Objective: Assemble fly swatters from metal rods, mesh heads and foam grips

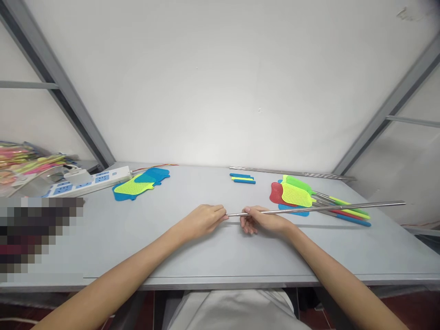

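Observation:
A thin telescopic metal rod (pixel 343 207) runs nearly level above the table, its thicker end out to the right. My left hand (pixel 205 221) pinches its narrow left end, with the fingertips closed around it. Just to the right, my right hand (pixel 263 221) grips the rod between thumb and finger, the other fingers loosely curled below. Beyond it lie several fly swatters with metal shafts, among them a yellow swatter head (pixel 297 195), a red swatter head (pixel 276 193) and a blue handle (pixel 352 219). Loose blue and yellow swatter heads (pixel 134 187) lie at the left.
Short blue and yellow handle sleeves (pixel 242 178) sit at the back middle. More metal rods (pixel 292 173) lie along the wall. A white power strip (pixel 92 181) and a colourful pile (pixel 29 158) are at the left. Grey frame posts (pixel 385 114) flank the table (pixel 144 247).

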Demonstrator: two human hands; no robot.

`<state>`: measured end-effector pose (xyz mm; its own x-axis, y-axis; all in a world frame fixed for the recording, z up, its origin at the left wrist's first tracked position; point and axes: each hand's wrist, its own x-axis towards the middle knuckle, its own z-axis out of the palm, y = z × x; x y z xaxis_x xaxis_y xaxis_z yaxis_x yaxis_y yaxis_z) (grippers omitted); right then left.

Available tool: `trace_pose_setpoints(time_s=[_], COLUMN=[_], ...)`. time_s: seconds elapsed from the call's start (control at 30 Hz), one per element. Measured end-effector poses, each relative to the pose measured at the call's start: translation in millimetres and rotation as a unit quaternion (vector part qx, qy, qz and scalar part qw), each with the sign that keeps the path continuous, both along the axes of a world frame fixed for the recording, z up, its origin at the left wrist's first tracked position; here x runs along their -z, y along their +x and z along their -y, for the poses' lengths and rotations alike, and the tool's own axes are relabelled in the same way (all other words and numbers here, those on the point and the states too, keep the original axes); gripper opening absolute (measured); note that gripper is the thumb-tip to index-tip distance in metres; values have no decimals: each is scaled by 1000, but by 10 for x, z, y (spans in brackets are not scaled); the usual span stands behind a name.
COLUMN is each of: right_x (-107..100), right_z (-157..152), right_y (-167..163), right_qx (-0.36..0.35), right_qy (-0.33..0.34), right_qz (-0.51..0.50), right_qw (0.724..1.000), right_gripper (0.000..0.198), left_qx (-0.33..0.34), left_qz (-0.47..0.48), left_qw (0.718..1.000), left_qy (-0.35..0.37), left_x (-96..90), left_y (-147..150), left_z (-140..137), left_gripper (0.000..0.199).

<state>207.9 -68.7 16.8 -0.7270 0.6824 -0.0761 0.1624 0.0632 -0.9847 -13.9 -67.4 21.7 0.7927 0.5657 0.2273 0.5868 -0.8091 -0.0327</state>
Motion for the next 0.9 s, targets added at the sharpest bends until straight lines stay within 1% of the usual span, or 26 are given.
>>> trace_pose_setpoints(time_s=[0.43,0.67,0.9], right_x=[11,17,43], right_z=[30,31,42], right_y=[-30,-50,-76], right_qx=[2,0,-7], right_qy=[13,15,11], right_qz=[15,3,-6], right_qw=[1000,1000,1000], right_gripper=[48,46,46], left_qx=[6,2,2], left_qz=[-5,-2,-1], left_qw=[1000,1000,1000], left_qy=[-7,-12,-6], left_x=[-9,-37,-15], left_y=[80,91,98], left_z=[70,80,83], left_gripper=[29,28,28])
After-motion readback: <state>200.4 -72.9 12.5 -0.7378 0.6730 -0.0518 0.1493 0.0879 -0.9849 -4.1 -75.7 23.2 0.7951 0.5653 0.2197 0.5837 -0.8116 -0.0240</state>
